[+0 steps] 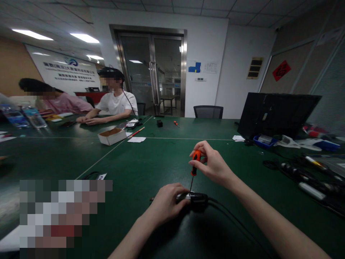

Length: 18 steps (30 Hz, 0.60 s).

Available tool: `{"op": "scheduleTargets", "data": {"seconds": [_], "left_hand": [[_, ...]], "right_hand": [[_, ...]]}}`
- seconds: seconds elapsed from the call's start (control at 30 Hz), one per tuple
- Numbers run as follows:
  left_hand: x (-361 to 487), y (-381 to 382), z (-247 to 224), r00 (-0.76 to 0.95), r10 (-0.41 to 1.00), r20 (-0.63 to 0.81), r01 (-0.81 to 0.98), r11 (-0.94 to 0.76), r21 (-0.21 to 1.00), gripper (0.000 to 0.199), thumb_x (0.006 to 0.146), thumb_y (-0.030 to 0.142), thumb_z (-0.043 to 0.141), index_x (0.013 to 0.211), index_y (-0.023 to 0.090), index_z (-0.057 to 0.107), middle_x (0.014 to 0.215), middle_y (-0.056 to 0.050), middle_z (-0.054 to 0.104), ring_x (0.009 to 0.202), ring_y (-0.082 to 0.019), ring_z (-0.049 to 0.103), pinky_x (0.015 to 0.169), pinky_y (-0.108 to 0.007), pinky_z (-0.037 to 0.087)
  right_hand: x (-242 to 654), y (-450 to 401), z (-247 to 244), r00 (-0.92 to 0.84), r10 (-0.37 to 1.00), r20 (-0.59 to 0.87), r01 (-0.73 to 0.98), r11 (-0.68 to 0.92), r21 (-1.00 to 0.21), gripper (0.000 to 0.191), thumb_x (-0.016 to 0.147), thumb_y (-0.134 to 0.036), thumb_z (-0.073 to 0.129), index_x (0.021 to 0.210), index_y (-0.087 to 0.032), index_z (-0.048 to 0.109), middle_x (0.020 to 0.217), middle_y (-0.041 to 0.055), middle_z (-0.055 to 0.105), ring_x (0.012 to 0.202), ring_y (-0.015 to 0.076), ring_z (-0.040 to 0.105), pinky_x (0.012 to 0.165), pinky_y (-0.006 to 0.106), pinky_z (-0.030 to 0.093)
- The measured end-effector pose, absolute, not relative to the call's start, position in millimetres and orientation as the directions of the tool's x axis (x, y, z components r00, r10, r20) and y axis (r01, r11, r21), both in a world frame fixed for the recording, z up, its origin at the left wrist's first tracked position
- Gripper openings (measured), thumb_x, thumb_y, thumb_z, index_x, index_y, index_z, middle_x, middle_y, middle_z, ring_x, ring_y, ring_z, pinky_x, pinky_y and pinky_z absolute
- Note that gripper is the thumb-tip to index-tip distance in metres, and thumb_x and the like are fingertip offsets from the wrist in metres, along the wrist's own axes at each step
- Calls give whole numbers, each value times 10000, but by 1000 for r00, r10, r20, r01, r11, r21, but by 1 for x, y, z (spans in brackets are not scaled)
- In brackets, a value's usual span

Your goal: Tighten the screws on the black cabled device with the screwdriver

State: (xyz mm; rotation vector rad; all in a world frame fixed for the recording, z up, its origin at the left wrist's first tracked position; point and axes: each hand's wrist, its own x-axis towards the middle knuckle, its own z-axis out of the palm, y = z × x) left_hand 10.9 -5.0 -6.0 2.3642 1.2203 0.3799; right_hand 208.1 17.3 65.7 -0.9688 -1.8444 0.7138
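Observation:
An orange and black screwdriver (197, 157) is in my right hand (208, 162), its fingers closed round the handle. The thin shaft points down, and its tip meets the top of a black device (198, 202) with a cable running off to the right. My left hand (170, 201) is wrapped round the left part of that device and holds it at the green table (140, 165). Some of the device is hidden under my left fingers.
A small open box (111, 136), papers (137, 139), a black block (160, 123) and another screwdriver (176, 123) lie farther back. A monitor (277, 115), blue tray (265, 141) and cables stand right. Two people sit at the left; a blurred patch covers the near left.

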Motion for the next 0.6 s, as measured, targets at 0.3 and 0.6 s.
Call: {"op": "scheduleTargets", "data": {"seconds": [0.3, 0.6], "left_hand": [[11, -5, -7, 568, 822, 40, 702, -509, 497, 237, 898, 282, 607, 1061, 184, 747, 1008, -66, 725, 906, -217, 652, 789, -282, 449], [11, -4, -9, 561, 826, 56, 703, -512, 493, 241, 899, 292, 604, 1069, 196, 746, 1001, -61, 728, 895, -212, 654, 787, -281, 447]], "right_hand": [[213, 24, 64, -288, 838, 464, 341, 542, -768, 247, 802, -221, 687, 1020, -213, 571, 966, 30, 685, 860, 167, 691, 703, 286, 588], [213, 25, 63, -280, 837, 470, 364, 546, -755, 265, 813, -138, 624, 1066, -207, 584, 941, 30, 699, 870, 164, 699, 728, 289, 585]]}}
